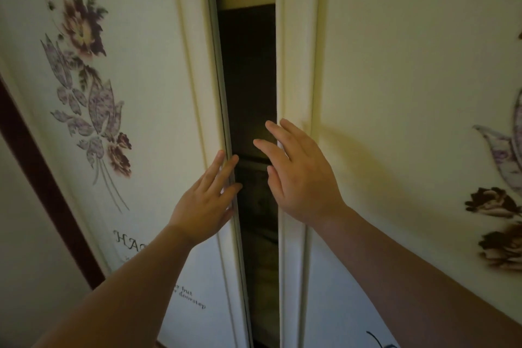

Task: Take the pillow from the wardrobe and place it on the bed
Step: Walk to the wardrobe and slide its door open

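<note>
A cream wardrobe with flower prints fills the head view. Its left door (141, 93) and right door (395, 93) stand apart by a narrow dark gap (248, 79). My left hand (206, 198) lies flat with its fingertips on the inner edge of the left door. My right hand (299, 175) is spread over the inner edge of the right door, fingers reaching across the gap. Neither hand holds anything. Inside, only a pale shelf edge (245, 1) and dim shelves show. No pillow and no bed are in view.
A dark brown frame strip (42, 178) runs diagonally along the far left, beside the left door. The doors carry printed flowers and some lettering low down.
</note>
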{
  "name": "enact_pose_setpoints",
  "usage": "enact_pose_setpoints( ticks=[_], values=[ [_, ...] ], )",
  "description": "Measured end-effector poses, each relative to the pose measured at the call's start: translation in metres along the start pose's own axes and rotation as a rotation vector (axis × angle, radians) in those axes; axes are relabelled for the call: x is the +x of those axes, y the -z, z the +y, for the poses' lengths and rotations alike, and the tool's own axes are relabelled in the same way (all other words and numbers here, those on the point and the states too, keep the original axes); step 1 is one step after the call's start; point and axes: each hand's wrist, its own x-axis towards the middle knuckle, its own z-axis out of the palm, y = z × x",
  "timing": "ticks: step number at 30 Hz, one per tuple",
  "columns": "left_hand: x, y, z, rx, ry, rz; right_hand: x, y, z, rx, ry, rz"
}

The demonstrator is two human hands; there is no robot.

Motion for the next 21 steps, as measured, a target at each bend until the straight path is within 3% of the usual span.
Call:
enact_pose_setpoints(
  ticks=[13,21],
  values=[
    [-0.013,-0.026,-0.053,-0.106,-0.022,0.018,0.007,-0.023,-0.024,-0.143,-0.081,-0.131],
    [-0.021,-0.042,-0.076,-0.071,0.004,0.01,0.007,-0.031,-0.02,-0.141,-0.02,-0.089]
  ],
)
